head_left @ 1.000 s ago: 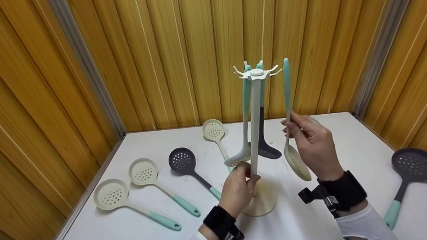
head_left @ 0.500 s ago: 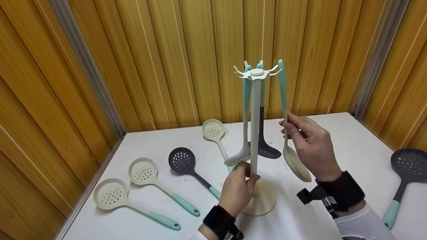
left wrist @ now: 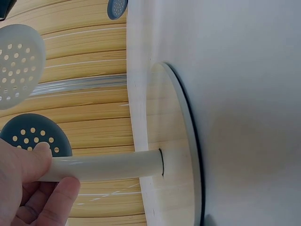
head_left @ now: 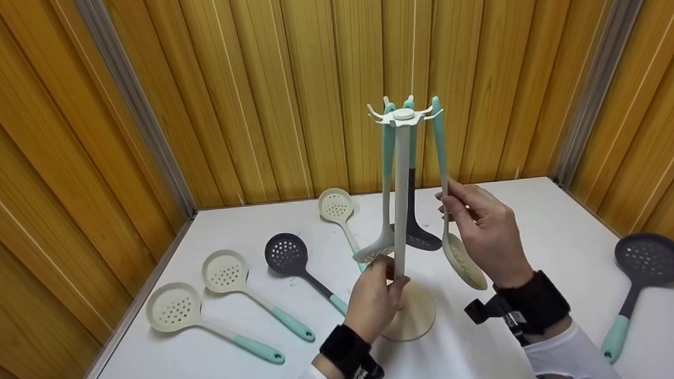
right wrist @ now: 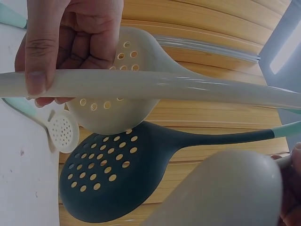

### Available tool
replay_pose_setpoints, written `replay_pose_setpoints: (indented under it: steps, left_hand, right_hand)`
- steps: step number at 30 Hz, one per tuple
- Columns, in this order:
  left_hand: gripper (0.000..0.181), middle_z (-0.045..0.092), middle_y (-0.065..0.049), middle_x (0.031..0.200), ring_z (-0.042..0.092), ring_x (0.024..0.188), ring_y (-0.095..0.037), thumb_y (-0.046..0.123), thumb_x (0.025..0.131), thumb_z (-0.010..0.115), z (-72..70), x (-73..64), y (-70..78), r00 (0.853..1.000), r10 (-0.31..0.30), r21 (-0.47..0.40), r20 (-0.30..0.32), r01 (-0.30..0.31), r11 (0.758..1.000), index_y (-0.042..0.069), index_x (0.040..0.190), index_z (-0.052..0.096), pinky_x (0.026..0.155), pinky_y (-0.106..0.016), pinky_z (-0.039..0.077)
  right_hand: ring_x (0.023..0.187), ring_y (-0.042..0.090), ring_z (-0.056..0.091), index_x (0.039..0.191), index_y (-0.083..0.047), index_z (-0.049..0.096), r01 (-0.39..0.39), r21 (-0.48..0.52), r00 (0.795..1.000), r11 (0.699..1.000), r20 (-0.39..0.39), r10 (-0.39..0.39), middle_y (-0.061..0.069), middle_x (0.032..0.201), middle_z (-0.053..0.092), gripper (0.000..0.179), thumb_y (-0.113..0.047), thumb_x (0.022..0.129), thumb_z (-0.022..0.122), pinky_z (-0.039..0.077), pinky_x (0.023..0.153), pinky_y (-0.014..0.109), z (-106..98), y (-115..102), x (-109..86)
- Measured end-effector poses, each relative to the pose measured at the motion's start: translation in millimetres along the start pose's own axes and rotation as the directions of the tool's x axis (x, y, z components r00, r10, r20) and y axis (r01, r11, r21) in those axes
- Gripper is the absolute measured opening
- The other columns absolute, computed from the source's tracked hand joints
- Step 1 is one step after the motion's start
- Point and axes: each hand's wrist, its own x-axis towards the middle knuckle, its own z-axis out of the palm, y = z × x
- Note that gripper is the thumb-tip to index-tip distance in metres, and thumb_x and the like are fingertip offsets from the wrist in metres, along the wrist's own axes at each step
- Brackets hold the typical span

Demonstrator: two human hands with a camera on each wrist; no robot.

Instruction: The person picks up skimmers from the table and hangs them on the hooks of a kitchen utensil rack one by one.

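Observation:
My left hand [head_left: 377, 297] grips the lower pole of a cream utensil stand [head_left: 403, 198], thumb and fingers wrapped round it above the round base. In my right hand [head_left: 487, 229] a cream skimmer [head_left: 467, 269] with a turquoise handle is pinched at its neck, bowl down. Its handle top overlaps the tip of the stand's right hook in the head view. From hooks at the back hang a pale skimmer [head_left: 387, 204] and a dark skimmer [head_left: 412, 209]. The right wrist view shows the held skimmer's bowl [right wrist: 221, 188] up close, hiding most of my right hand.
On the white table's left lie two cream skimmers [head_left: 176, 307] [head_left: 226, 272], a dark skimmer [head_left: 286, 254] and, farther back, a smaller-looking cream skimmer [head_left: 336, 205]. Another dark skimmer [head_left: 650, 260] lies near the right edge. Wood-patterned walls [head_left: 288, 90] stand behind and at both sides.
My right hand has moved left with the skimmer, bringing its handle top from beside the stand to the right hook. The left hand has kept its grip on the pole.

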Motion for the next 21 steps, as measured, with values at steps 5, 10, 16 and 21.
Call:
replay_pose_setpoints:
  steps: [5, 10, 16, 21]
  left_hand:
    - [0.017, 0.077, 0.001, 0.107, 0.073, 0.097, -0.011, 0.017, 0.104, 0.078, 0.0, -0.6, -0.2, 1.000, -0.006, 0.001, 0.002, 0.006, 1.000, 0.015, 0.116, 0.066, 0.086, -0.030, 0.062]
    - [0.017, 0.078, 0.000, 0.108, 0.073, 0.098, -0.013, 0.018, 0.104, 0.078, 0.2, -0.6, 0.0, 1.000, -0.001, 0.004, 0.002, 0.001, 1.000, 0.014, 0.116, 0.066, 0.087, -0.031, 0.062]
    - [0.017, 0.077, 0.000, 0.108, 0.074, 0.099, -0.014, 0.018, 0.105, 0.077, 0.4, -0.7, 0.1, 1.000, 0.015, 0.030, -0.003, -0.015, 0.999, 0.014, 0.117, 0.065, 0.087, -0.032, 0.062]
    - [0.018, 0.077, 0.000, 0.107, 0.074, 0.099, -0.015, 0.018, 0.104, 0.077, 0.3, -0.8, 0.0, 1.000, 0.018, 0.038, -0.005, -0.018, 0.999, 0.014, 0.117, 0.065, 0.087, -0.032, 0.062]
  right_hand:
    - [0.090, 0.007, 0.073, 0.141, 0.000, 0.073, 0.013, 0.000, 1.000, 1.000, 0.001, -0.013, 0.017, 0.107, 0.078, 0.036, 0.004, 0.105, 0.069, 0.062, 0.077, 0.015, 0.8, 0.8, -0.2]
    - [0.090, 0.006, 0.073, 0.140, 0.001, 0.073, 0.020, 0.003, 1.000, 1.000, -0.005, -0.020, 0.016, 0.107, 0.079, 0.035, 0.004, 0.105, 0.069, 0.062, 0.077, 0.015, 0.6, 0.8, -0.1]
    - [0.091, 0.004, 0.073, 0.141, 0.003, 0.072, 0.035, -0.012, 0.999, 0.999, -0.001, -0.035, 0.017, 0.108, 0.079, 0.036, 0.005, 0.105, 0.069, 0.061, 0.077, 0.012, 0.0, 1.3, -0.2]
    - [0.091, 0.002, 0.071, 0.142, 0.003, 0.071, 0.041, -0.027, 0.999, 0.999, 0.001, -0.041, 0.017, 0.108, 0.079, 0.037, 0.004, 0.105, 0.069, 0.059, 0.078, 0.009, -0.1, 1.4, -0.3]
